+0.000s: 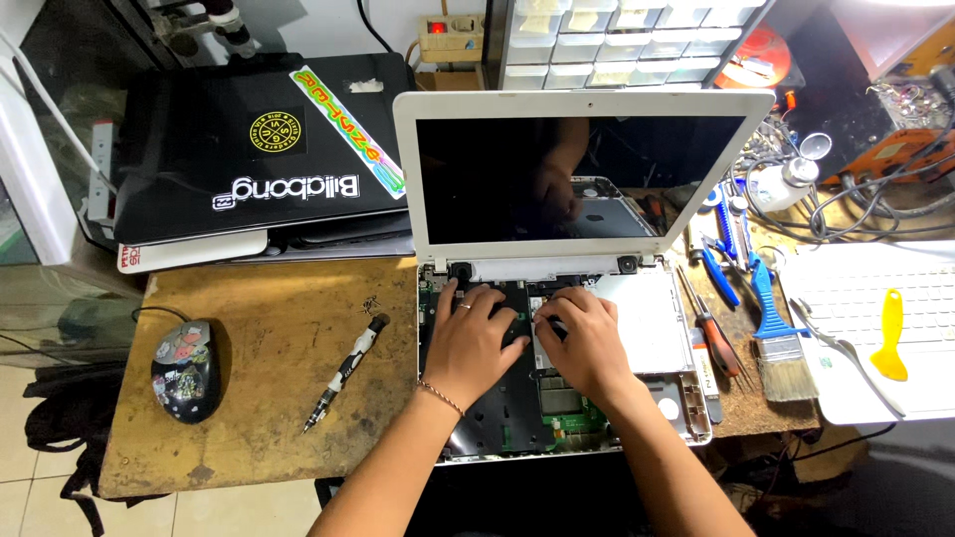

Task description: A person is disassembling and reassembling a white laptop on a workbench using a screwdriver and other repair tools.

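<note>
Both hands' grip (527, 333) pressed inside opened laptop (657, 318)

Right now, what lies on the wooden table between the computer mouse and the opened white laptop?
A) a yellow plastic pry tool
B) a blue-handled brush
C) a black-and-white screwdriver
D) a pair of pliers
C: a black-and-white screwdriver lies on the bare wooden table, with the mouse to one side and the opened laptop, where both hands work, to the other.
</note>
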